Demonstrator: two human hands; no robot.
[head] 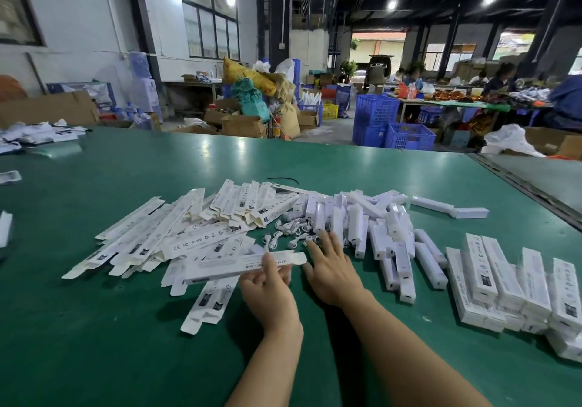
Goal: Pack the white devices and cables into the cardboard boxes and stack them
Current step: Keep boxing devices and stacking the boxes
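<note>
So, a long white carton (pixel 242 265) is held pinched in the left grip (pixel 267 284), low over the green bench (pixel 94 343). The right grip (pixel 333 272) is spread open, fingertips at the loose cables (pixel 285 233), just beside the heaped white devices (pixel 362 227). Packed boxes (pixel 504 287) are stacked far right.

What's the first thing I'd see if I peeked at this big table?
A big heap of flat white boxes covers the left middle of the green table, with a jumble of white devices beside it on the right. Nearest you, the left hand grips one box while the right hand spreads open beside the little cables.
</note>
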